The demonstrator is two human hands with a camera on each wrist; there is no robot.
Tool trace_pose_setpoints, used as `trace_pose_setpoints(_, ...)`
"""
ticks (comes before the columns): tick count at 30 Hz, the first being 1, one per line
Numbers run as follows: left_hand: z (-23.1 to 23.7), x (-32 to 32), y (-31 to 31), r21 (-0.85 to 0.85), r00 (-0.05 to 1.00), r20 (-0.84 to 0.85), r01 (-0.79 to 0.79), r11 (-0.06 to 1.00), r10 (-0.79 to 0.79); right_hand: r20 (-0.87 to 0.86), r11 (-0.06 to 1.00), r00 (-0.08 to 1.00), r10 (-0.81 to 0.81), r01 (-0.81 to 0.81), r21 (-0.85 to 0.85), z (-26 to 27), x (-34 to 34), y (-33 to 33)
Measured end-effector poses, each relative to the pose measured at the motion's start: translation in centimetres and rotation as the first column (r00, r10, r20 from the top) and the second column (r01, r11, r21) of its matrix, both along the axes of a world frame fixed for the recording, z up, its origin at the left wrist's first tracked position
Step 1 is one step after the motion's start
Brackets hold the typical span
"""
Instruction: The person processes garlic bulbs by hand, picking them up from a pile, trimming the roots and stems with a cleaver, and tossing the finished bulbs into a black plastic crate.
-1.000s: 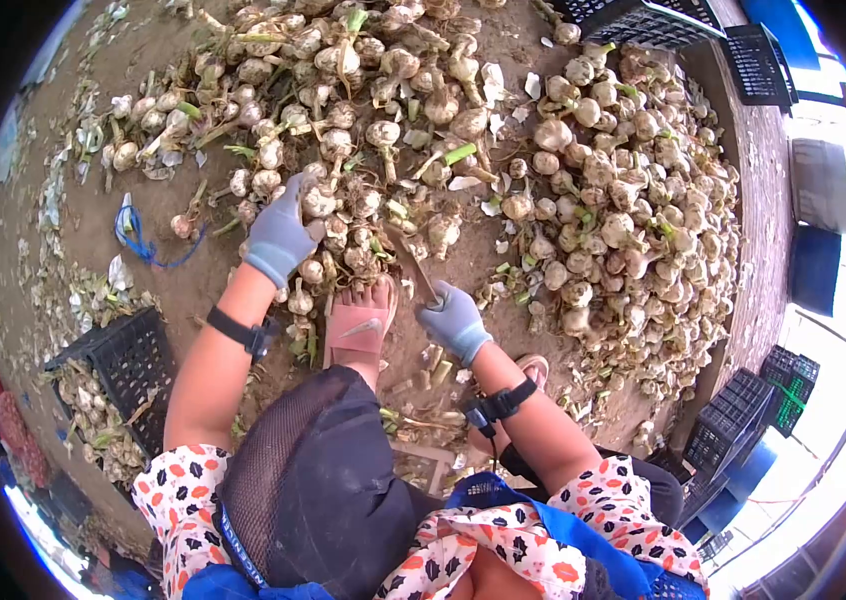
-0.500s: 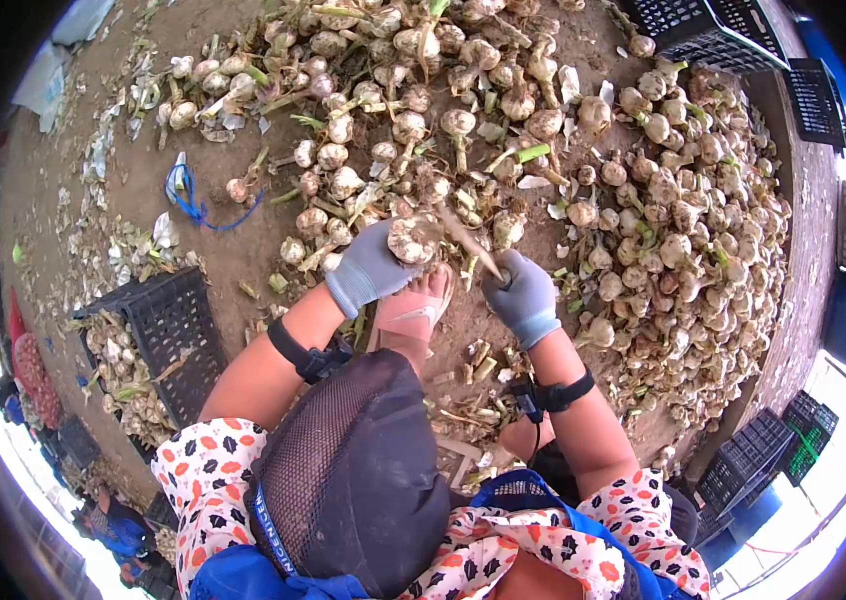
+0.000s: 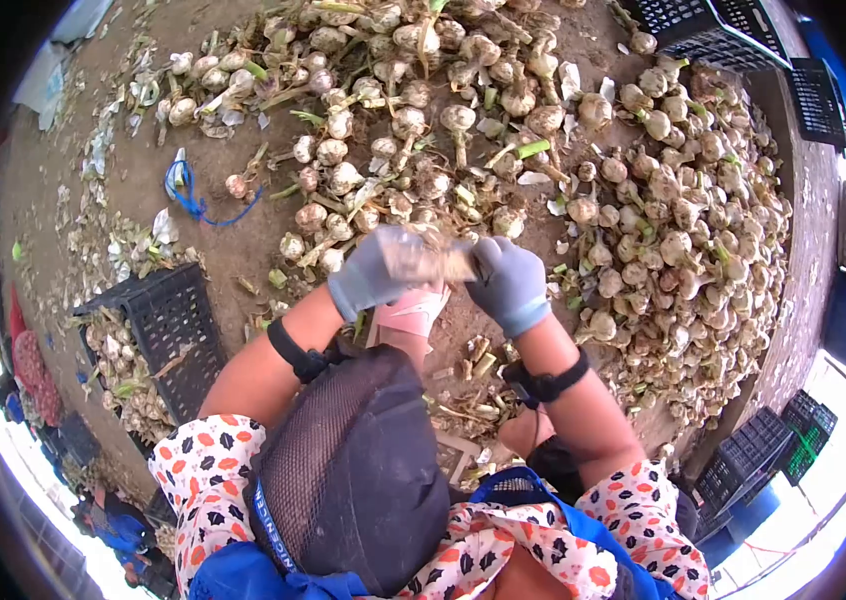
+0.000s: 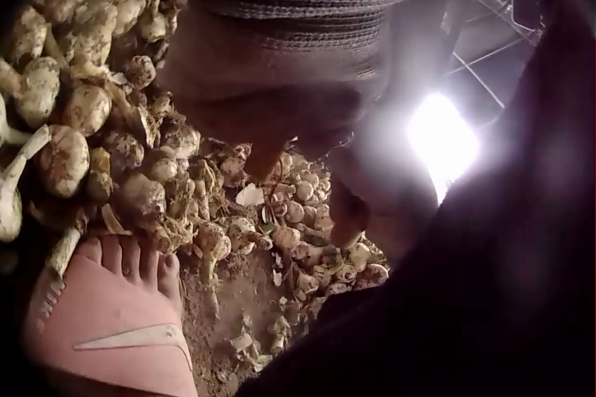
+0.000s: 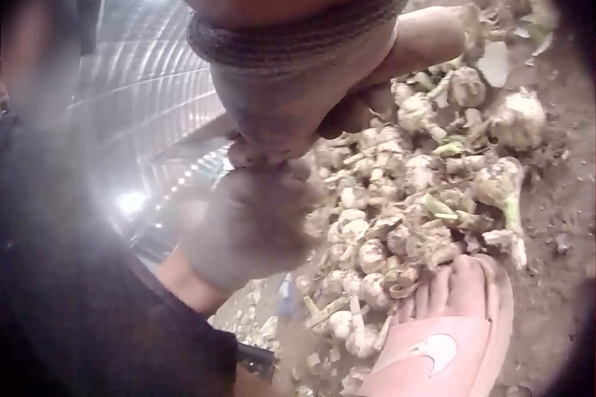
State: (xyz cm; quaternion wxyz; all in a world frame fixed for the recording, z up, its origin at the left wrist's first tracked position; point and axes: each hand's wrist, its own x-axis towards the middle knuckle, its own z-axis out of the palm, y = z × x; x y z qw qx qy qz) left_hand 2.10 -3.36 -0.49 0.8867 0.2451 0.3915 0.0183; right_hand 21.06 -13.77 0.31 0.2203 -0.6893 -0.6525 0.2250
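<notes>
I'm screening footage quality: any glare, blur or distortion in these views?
Head view: fisheye curvature, black corners, washed-out right edge, and blur between the left hand and right hand; left wrist view: a white glare patch right of centre, the lower right sunk in darkness; right wrist view: left hand smeared, hazy light at left, pink sandal fairly clear.

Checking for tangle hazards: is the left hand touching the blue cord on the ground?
Apart. The head view shows it: soil and garlic bulbs lie between the left hand and the blue cord.
</notes>
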Motion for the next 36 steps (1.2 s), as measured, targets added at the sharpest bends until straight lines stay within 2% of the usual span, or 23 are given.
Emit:
trace_pose_setpoints(1, 0.3, -0.1, 0.0, 0.539, 0.982, -0.095, 0.19, 0.821, -0.165, 0.048, 0.981, 0.986, -0.159, 0.164, -0.101, -1.7, 0.3, -0.3)
trace_pose_setpoints(2, -0.2, -0.8, 0.5, 0.89, 0.963, -0.016, 0.136, 0.435, -0.269, 0.106, 0.926, 0.943, -0.315, 0.329, -0.183, -2.6, 0.7, 0.0)
trace_pose_setpoints(3, 0.5, -0.7, 0.7, 0.88, 0.969, 0.008, 0.111, 0.461, -0.249, 0.1, 0.869, 0.914, -0.394, 0.406, -0.281, -2.5, 1.5, -0.5)
trace_pose_setpoints(5, 0.8, -1.0, 0.5, 0.863, 0.978, 0.024, 0.084, 0.498, -0.206, 0.072, 0.864, 0.898, -0.434, 0.438, -0.248, -3.5, 2.2, -1.3)
trace_pose_setpoints(7, 0.5, -1.5, 0.1, 0.697, 0.98, 0.047, 0.106, 0.709, -0.194, 0.004, 0.858, 0.887, -0.462, 0.448, -0.25, -3.5, 1.6, -2.9)
trace_pose_setpoints(8, -1.0, -1.9, 0.4, 0.698, 0.979, 0.05, 0.106, 0.708, -0.196, 0.009, 0.856, 0.907, -0.421, 0.4, -0.329, -2.8, 1.5, -2.7)
trace_pose_setpoints(9, -3.5, -2.6, 0.5, 0.409, 0.956, 0.212, 0.103, 0.907, -0.205, 0.012, 0.845, 0.926, -0.378, 0.351, -0.403, -2.3, 1.6, -2.5)
trace_pose_setpoints(10, -4.8, -2.9, 0.5, 0.068, 0.919, 0.363, 0.139, 0.988, -0.154, 0.017, 0.846, 0.925, -0.379, 0.353, -0.4, -2.3, 1.5, -2.8)
trace_pose_setpoints(11, -0.5, -1.8, 0.1, 0.35, 0.972, 0.106, 0.16, 0.923, -0.208, -0.085, 0.859, 0.914, -0.396, 0.337, -0.386, -2.9, 1.4, -3.2)
trace_pose_setpoints(12, 0.6, -0.9, 0.7, 0.354, 0.973, 0.107, 0.157, 0.922, -0.207, -0.188, 0.872, 0.894, -0.407, 0.32, -0.37, -3.5, 1.3, -3.3)
trace_pose_setpoints(13, 1.1, -0.2, 1.2, 0.795, 0.924, 0.056, 0.188, 0.577, -0.377, -0.229, 0.884, 0.891, -0.392, 0.297, -0.361, -4.1, 1.4, -3.7)
trace_pose_setpoints(14, 1.7, 0.2, 1.5, 0.99, 0.869, -0.081, 0.125, 0.059, -0.488, -0.228, 0.884, 0.892, -0.391, 0.295, -0.364, -3.8, 1.2, -3.6)
trace_pose_setpoints(15, 2.8, 0.2, 1.1, 0.969, 0.91, -0.07, 0.16, 0.19, -0.409, -0.442, 0.856, 0.756, -0.483, 0.3, -0.422, -3.6, 1.1, -3.6)
trace_pose_setpoints(16, 2.5, 0.1, 1.1, 0.968, 0.909, -0.07, 0.161, 0.192, -0.41, -0.616, 0.829, 0.561, -0.552, 0.289, -0.48, -3.2, 0.9, -3.6)
trace_pose_setpoints(19, 1.7, -0.4, 1.3, 0.981, 0.872, -0.102, 0.167, 0.096, -0.478, -0.649, 0.81, 0.519, -0.557, 0.169, -0.561, -0.8, 0.8, -2.8)
trace_pose_setpoints(21, 2.0, -0.3, 1.3, 0.988, 0.857, -0.147, 0.148, -0.038, -0.495, -0.677, 0.82, 0.514, -0.528, 0.101, -0.563, 0.3, 0.6, -2.4)
trace_pose_setpoints(22, 2.1, -0.3, 1.4, 0.989, 0.856, -0.145, 0.146, -0.037, -0.496, -0.705, 0.828, 0.507, -0.496, 0.032, -0.559, 0.9, 0.4, -2.1)
trace_pose_setpoints(24, 2.5, 0.1, 1.6, 0.987, 0.791, -0.156, 0.106, -0.119, -0.592, -0.679, 0.823, 0.537, -0.5, 0.051, -0.566, 1.9, 0.1, -1.6)
trace_pose_setpoints(27, 2.6, 0.2, 1.7, 0.969, 0.722, -0.24, 0.14, -0.202, -0.649, -0.629, 0.864, 0.671, -0.392, 0.032, -0.503, 1.1, 0.2, -1.6)
trace_pose_setpoints(29, 2.5, 0.2, 1.5, 0.959, 0.725, -0.267, 0.137, -0.247, -0.635, -0.548, 0.923, 0.793, -0.267, 0.048, -0.381, 0.7, 0.7, -1.5)
trace_pose_setpoints(33, 2.3, -0.1, 1.5, 0.918, 0.681, -0.382, 0.201, -0.342, -0.624, -0.353, 0.91, 0.9, -0.257, 0.102, -0.403, 2.7, 1.1, -1.0)
trace_pose_setpoints(34, 1.4, -0.1, 1.2, 0.918, 0.681, -0.381, 0.201, -0.341, -0.625, -0.352, 0.909, 0.9, -0.258, 0.102, -0.405, 3.1, 0.9, -0.9)
trace_pose_setpoints(36, 0.7, 0.6, 0.4, 0.994, 0.79, -0.107, 0.064, -0.092, -0.604, -0.383, 0.978, 0.917, -0.11, 0.032, -0.204, 3.4, 0.2, -1.0)
